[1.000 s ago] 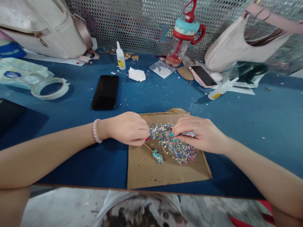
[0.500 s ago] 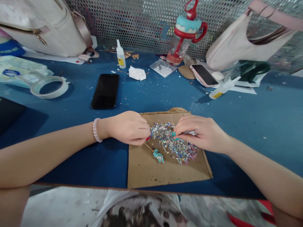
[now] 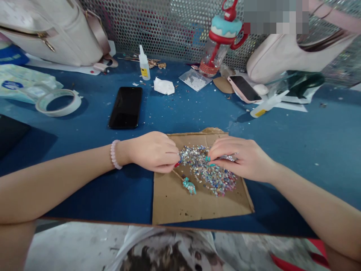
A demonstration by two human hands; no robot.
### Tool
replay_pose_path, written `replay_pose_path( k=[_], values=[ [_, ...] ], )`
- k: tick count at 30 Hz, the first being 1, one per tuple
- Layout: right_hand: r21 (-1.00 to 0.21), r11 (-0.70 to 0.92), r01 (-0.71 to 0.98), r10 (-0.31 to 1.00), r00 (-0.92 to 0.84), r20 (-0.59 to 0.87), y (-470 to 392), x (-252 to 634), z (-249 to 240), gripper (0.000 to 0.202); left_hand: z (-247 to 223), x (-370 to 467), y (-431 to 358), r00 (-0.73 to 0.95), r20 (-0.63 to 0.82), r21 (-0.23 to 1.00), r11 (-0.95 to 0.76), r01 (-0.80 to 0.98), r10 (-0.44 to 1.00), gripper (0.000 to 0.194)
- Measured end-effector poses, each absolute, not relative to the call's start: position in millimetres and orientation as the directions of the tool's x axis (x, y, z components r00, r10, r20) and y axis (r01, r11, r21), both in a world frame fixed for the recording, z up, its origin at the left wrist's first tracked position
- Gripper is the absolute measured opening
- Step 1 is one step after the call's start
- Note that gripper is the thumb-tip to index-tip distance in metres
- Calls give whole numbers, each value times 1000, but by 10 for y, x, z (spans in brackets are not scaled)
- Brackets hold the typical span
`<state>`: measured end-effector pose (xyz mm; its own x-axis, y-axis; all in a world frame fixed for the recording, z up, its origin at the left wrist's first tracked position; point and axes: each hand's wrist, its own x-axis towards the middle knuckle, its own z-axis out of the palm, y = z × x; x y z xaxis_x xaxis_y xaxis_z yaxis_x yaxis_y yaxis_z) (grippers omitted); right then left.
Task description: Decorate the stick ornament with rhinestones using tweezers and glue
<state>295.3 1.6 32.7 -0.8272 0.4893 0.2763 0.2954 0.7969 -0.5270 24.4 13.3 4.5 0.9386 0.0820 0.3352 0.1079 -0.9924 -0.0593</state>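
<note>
Clock directions are read from the centre of the cardboard sheet (image 3: 172, 210), flat on the blue table (image 3: 296, 139). Left hand (image 3: 156, 152): 10 o'clock, fingers clamped on a thin stick (image 3: 177, 174); its turquoise-studded head (image 3: 189, 186) is at 8 o'clock. Right hand (image 3: 237, 158): 2 o'clock, over the loose gems (image 3: 218, 180) — fingertips bunched; whether they grip anything cannot be told. White debris (image 3: 135, 84) specks the table. Upright glue bottle (image 3: 144, 67): 11 o'clock. Tumbler (image 3: 224, 28): 12 o'clock, before a perforated metal panel (image 3: 158, 26). Greyish floor (image 3: 76, 244): 8 o'clock, past the table edge.
</note>
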Motion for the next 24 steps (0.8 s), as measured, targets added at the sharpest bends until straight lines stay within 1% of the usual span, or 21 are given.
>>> replay_pose_path(
  k=[8,14,19,24],
  values=[
    [-536,799,272,482,-823,301,16,2957,321,12,44,244,134,939,334,-54,-993,106,82,30],
    [-600,762,244,504,-805,313,-72,2917,391,10,38,243,138,937,343,-61,-994,92,66,30],
    [-617,765,184,468,-818,336,-262,2921,423,13,22,245,148,941,331,-65,-993,94,67,29],
    [-695,710,116,475,-807,351,-447,2953,369,12,16,247,150,937,343,-50,-995,86,63,29]
  ],
)
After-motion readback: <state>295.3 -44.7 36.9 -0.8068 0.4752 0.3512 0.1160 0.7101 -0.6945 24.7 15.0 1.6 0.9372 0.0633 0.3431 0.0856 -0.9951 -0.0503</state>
